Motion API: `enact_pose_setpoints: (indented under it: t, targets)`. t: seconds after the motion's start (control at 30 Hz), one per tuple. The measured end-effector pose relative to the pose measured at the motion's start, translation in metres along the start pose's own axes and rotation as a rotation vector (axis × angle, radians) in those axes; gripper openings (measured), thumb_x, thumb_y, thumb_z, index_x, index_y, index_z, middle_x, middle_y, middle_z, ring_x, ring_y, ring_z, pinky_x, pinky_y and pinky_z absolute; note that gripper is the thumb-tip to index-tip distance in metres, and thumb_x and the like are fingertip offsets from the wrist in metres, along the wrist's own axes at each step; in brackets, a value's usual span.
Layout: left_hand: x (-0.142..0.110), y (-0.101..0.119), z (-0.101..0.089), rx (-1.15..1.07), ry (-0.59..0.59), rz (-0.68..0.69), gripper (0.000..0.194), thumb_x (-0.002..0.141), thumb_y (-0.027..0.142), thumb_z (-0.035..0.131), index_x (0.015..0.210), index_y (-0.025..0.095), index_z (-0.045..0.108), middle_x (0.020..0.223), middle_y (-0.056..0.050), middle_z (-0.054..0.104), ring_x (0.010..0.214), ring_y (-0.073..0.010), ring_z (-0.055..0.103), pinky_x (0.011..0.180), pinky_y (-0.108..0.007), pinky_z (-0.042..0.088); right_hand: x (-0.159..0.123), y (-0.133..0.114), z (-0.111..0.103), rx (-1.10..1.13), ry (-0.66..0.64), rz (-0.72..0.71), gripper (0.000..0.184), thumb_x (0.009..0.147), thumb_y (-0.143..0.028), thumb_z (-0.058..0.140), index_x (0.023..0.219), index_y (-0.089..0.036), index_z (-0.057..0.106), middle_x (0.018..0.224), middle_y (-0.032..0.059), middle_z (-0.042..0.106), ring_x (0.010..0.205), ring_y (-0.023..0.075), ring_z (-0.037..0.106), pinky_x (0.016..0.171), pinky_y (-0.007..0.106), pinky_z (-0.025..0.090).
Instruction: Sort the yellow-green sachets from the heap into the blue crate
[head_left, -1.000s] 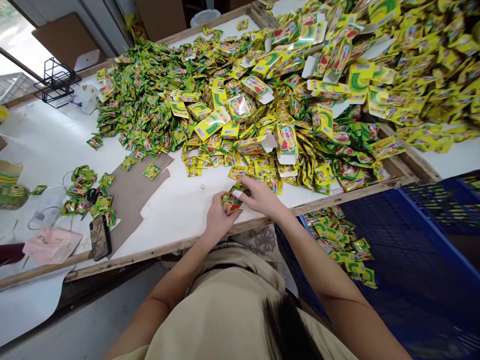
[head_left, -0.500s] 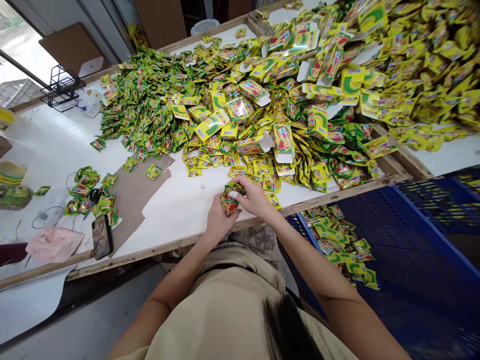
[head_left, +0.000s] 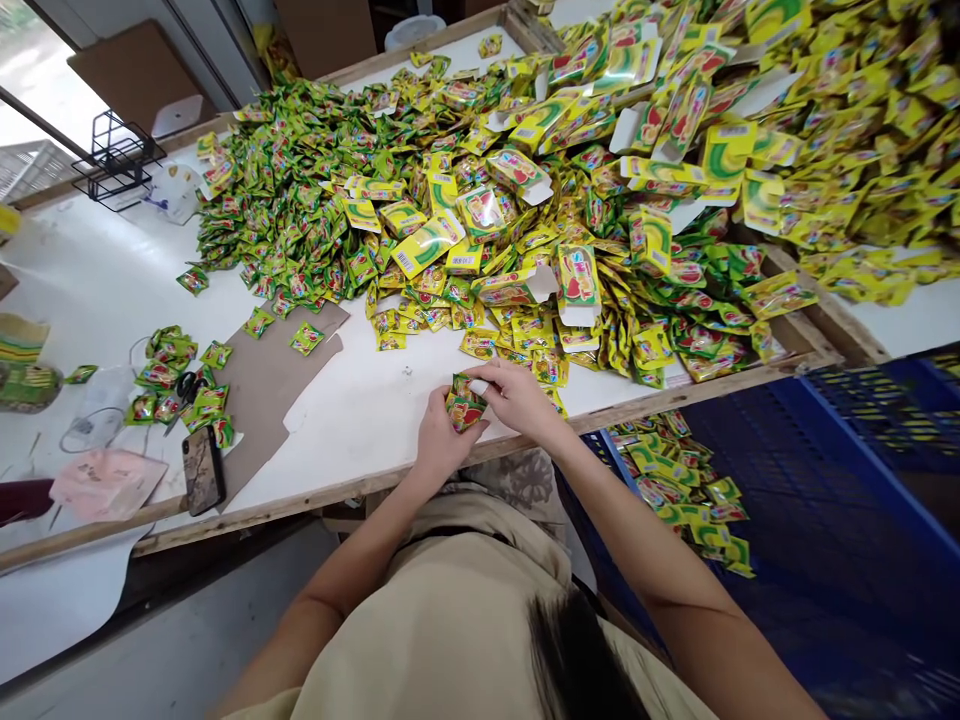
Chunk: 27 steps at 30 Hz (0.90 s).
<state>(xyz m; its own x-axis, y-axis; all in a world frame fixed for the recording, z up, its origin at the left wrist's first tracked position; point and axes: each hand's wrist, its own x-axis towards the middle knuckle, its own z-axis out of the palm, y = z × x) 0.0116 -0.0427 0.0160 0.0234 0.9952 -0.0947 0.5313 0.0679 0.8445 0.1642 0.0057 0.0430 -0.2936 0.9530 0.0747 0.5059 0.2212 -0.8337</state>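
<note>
Left hand [head_left: 441,440], right hand [head_left: 523,402]: both curled closed on green packets [head_left: 463,408], above white tabletop [head_left: 360,405]. Brown cardboard [head_left: 262,380] leftward of them; wooden rim [head_left: 675,396] nearer; blue crate [head_left: 862,540] lower right.

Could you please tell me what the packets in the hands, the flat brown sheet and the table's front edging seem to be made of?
Held packets: probably thin plastic film, somewhat glossy, going by the crumpled, brightly printed surface; foil is possible.
Brown sheet: likely cardboard, matte, with irregular edges.
Front edging: apparently unpainted wood, dull, brown and worn.
</note>
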Motion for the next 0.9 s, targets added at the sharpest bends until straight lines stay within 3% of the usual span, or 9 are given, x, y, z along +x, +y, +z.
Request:
enact_pose_setpoints:
  t: [0.17, 0.33, 0.43, 0.57, 0.7, 0.8, 0.9]
  targets:
    - [0.007, -0.003, -0.010, -0.316, -0.119, -0.057, 0.050, 0.068, 0.036, 0.073, 0.106, 0.019, 0.045, 0.097, -0.004, 0.059, 0.085, -0.0166, 0.059, 0.076, -0.030, 0.047, 0.004, 0.002, -0.004, 0.140, -0.108, 0.061, 0.028, 0.075, -0.008, 0.050, 0.095, -0.020, 0.066, 0.085, 0.0024, 0.069, 0.074, 0.0157, 0.060, 0.069, 0.029, 0.046]
    - [0.013, -0.008, -0.019, -0.524, -0.204, -0.055, 0.034, 0.076, 0.035, 0.066, 0.099, 0.018, 0.047, 0.089, -0.001, 0.060, 0.079, -0.0133, 0.057, 0.074, -0.026, 0.046, 0.004, 0.003, 0.000, -0.043, -0.136, -0.096, 0.028, 0.076, -0.007, 0.050, 0.089, -0.019, 0.071, 0.084, 0.0063, 0.063, 0.086, 0.0202, 0.057, 0.080, 0.036, 0.044]
    - [0.014, -0.011, -0.021, -0.541, -0.211, -0.079, 0.040, 0.072, 0.035, 0.069, 0.101, 0.018, 0.048, 0.091, -0.002, 0.061, 0.081, -0.0137, 0.058, 0.075, -0.026, 0.047, -0.002, 0.006, 0.004, -0.070, -0.157, -0.134, 0.027, 0.080, -0.011, 0.054, 0.097, -0.022, 0.072, 0.101, 0.0096, 0.059, 0.102, 0.0236, 0.054, 0.091, 0.043, 0.041]
    - [0.016, -0.013, -0.023, -0.533, -0.233, -0.093, 0.043, 0.069, 0.036, 0.072, 0.102, 0.017, 0.050, 0.095, -0.004, 0.063, 0.084, -0.0151, 0.059, 0.078, -0.028, 0.048, -0.006, 0.010, 0.001, -0.051, -0.185, -0.132, 0.026, 0.081, -0.021, 0.061, 0.105, -0.026, 0.071, 0.131, 0.0125, 0.048, 0.128, 0.0296, 0.038, 0.103, 0.053, 0.030]
    - [0.015, -0.015, -0.024, -0.499, -0.253, -0.108, 0.047, 0.067, 0.037, 0.073, 0.104, 0.016, 0.052, 0.095, -0.004, 0.064, 0.085, -0.0169, 0.060, 0.080, -0.031, 0.048, -0.004, 0.016, 0.002, 0.078, -0.247, -0.055, 0.021, 0.081, -0.025, 0.062, 0.100, -0.024, 0.071, 0.133, 0.0130, 0.048, 0.132, 0.0302, 0.037, 0.105, 0.055, 0.029]
    - [0.012, -0.016, -0.026, -0.552, -0.273, -0.133, 0.051, 0.066, 0.040, 0.072, 0.107, 0.017, 0.053, 0.099, -0.006, 0.065, 0.089, -0.0184, 0.061, 0.081, -0.032, 0.049, -0.003, 0.020, 0.012, 0.319, -0.140, 0.096, 0.021, 0.082, -0.026, 0.059, 0.101, -0.022, 0.067, 0.130, 0.0124, 0.050, 0.119, 0.0250, 0.050, 0.095, 0.046, 0.044]
    - [0.009, -0.018, -0.028, -0.586, -0.308, -0.137, 0.053, 0.067, 0.044, 0.071, 0.109, 0.018, 0.054, 0.102, -0.006, 0.066, 0.092, -0.0195, 0.061, 0.083, -0.033, 0.049, -0.004, 0.019, 0.023, 0.596, -0.057, 0.248, 0.037, 0.075, -0.032, 0.066, 0.109, -0.022, 0.058, 0.121, 0.0099, 0.056, 0.098, 0.0188, 0.059, 0.084, 0.039, 0.051]
